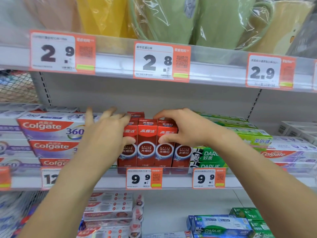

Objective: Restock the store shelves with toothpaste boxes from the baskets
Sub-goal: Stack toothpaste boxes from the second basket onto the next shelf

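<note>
Several red Colgate Optic White toothpaste boxes (147,143) stand upright side by side on the middle shelf (176,182). My left hand (106,127) is on the leftmost red box, thumb across its front and fingers over its top. My right hand (181,129) grips the third red box from the left, thumb on its front and fingers curled over its top. A fourth red box (182,154) stands just right of that hand, lower down. No basket is in view.
White Colgate 360 boxes (49,133) are stacked left of the red ones. Green Darlie boxes (208,158) lie to the right, more Colgate boxes (289,155) beyond. The shelf above (116,60) holds bagged cups and price tags. More toothpaste sits on the lower shelf.
</note>
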Motion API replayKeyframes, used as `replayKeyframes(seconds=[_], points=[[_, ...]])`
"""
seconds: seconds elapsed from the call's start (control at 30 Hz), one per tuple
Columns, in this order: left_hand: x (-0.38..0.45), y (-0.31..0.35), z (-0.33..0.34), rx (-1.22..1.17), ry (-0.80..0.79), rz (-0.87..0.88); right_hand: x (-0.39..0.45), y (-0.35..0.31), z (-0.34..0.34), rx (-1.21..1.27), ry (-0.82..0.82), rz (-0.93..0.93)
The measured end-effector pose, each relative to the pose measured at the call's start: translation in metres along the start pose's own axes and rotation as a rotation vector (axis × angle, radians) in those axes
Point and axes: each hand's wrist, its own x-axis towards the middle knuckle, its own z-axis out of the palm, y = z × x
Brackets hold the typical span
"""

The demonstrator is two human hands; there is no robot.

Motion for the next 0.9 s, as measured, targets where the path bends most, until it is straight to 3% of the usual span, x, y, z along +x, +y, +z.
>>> replayKeyframes(seconds=[0.63,0.9], points=[[-0.004,0.0,0.007,-0.098,0.104,0.018,0.011,0.011,0.0,-0.106,-0.099,0.02],[0.0,-0.005,0.006,-0.001,0.069,0.032,0.017,0.0,-0.006,-0.126,-0.177,0.071]])
